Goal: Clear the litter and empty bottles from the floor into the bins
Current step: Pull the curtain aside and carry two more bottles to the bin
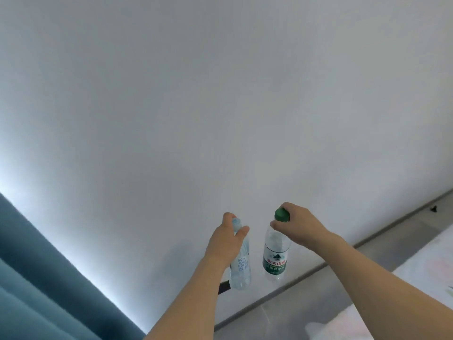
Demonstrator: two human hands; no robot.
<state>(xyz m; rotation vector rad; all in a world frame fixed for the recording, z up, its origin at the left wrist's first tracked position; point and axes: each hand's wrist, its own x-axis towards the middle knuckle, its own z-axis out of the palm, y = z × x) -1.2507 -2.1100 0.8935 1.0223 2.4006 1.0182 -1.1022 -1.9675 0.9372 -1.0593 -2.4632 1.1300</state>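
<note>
Hanging upright in mid-air before a white wall (pixel 220 94): clear plastic bottle with green cap and green label (pixel 275 256), pinched by right hand (pixel 297 224); clear plastic bottle with blue lettering (pixel 241 266), gripped at neck by left hand (pixel 226 239). Teal curtain (pixel 36 278) hanging left.

Two water bottles hang side by side in front of the wall (pixel 220 106), near each other but apart. The left bottle (pixel 241 266) is held at its neck by the left hand (pixel 226 239); the right bottle (pixel 275 256) is held by the right hand (pixel 297 227) at its cap (pixel 282 214). A curtain (pixel 36 278) lies at the near left. The floor (pixel 318 290) runs along the foot of the wall to the right, below the bottles. A bed (pixel 416 278) sits at the near right, on the floor.
</note>
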